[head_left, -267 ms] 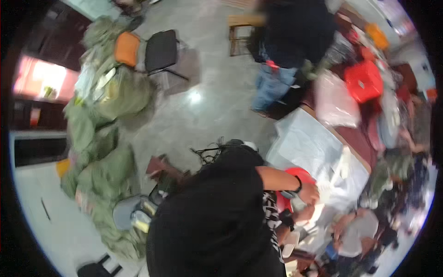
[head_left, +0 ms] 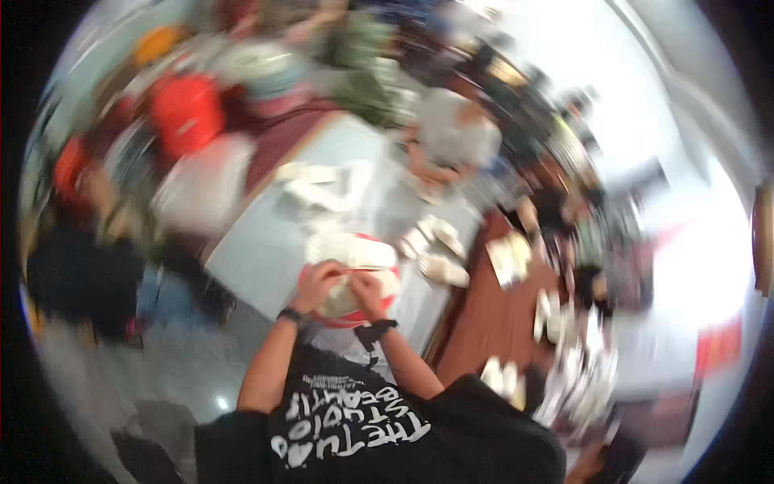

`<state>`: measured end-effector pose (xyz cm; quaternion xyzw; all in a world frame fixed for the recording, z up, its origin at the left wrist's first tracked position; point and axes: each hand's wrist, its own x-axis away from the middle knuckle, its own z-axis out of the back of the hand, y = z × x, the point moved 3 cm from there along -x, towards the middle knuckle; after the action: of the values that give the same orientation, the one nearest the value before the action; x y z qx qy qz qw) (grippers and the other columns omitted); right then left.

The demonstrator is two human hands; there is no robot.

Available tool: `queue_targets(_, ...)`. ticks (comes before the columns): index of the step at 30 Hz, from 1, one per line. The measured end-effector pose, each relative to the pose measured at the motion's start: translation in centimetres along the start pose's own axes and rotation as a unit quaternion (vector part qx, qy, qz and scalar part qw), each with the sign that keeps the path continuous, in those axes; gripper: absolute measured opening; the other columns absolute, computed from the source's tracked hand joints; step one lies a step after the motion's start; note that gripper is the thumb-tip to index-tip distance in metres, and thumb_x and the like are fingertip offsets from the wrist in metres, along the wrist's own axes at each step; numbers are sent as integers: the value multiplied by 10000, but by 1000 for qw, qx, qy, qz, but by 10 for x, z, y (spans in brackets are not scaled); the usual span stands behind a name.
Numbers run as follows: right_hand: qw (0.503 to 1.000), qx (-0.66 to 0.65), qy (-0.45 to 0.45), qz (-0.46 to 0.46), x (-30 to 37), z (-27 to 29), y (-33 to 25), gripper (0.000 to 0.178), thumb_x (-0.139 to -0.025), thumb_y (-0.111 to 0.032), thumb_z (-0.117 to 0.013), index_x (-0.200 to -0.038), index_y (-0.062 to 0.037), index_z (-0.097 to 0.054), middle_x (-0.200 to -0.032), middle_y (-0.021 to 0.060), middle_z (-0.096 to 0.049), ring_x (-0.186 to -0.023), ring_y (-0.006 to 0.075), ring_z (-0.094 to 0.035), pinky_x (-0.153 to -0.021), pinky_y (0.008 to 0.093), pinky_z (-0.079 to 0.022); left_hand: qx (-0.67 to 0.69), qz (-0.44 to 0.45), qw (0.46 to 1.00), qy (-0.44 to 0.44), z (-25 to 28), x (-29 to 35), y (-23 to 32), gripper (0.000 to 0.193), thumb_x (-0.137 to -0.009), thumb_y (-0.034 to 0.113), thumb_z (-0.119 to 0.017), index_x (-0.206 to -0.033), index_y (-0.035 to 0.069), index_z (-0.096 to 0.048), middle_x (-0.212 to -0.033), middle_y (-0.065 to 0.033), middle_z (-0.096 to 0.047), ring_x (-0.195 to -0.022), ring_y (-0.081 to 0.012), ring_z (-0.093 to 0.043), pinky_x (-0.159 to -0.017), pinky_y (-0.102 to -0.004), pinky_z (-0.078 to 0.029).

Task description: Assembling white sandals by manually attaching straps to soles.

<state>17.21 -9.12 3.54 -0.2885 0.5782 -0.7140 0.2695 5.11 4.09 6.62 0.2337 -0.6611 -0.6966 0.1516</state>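
From my remote seat, I saw a pale-topped table (head_left: 266,234) stretching across the middle of the head view. On it, blurred white pieces (head_left: 316,192) lay toward its twelve o'clock and cream footwear (head_left: 445,271) at its three. At my four o'clock, a red-brown tabletop (head_left: 476,323) bore a yellowish flat item (head_left: 509,260) near its twelve and white shoes (head_left: 493,376) near six.

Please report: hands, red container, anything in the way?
Left hand and right hand close together over red container; grip too blurred to tell. Pale items inside. Pale footwear to its right, apart from hands.
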Motion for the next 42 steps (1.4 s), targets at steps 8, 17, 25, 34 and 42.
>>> queue_targets(8,992,-67,78,67,4,20,-72,285,-977,-253,-652,-921,23,-695,-741,12,-635,-738,63,-559,-680,272,-481,14,103,992,-77,-8,-37,15,182,-1023,122,-554,-1117,10,-662,-1083,-35,-669,-998,-123,-603,-920,-279,-467)
queue_targets(17,990,-61,130,1,11,17,-37,241,-960,-236,-684,-984,-11,-766,-815,-6,-708,-764,55,-593,-687,278,-507,-21,75,992,-102,-16,-39,10,221,-1002,134,-602,-1166,5,-676,-1113,-79,-691,-1047,-160,-623,-937,-294,-486)
queue_targets(25,990,-96,96,-22,4,8,-54,313,-985,-228,-670,-768,-2,-673,-684,-40,-580,-651,40,-499,-591,234,-400,140,132,980,-45,12,-30,20,185,-994,102,-598,-1152,28,-661,-1097,-34,-688,-1028,-101,-620,-919,-277,-496)
queue_targets(34,982,-127,135,-44,8,6,-57,313,-991,-219,-671,-728,-52,-640,-658,-75,-523,-602,16,-421,-547,218,-298,136,370,875,279,144,61,-135,229,-929,206,-598,-1113,93,-676,-974,-21,-693,-823,-121,-589,-675,-286,-473)
queue_targets(42,980,-121,154,-39,4,4,-67,314,-984,-205,-678,-717,-44,-636,-665,-64,-535,-588,22,-415,-542,217,-293,-54,265,952,-143,130,155,-289,278,-960,225,-652,-1162,36,-681,-1027,-68,-701,-851,-204,-664,-732,-388,-550)
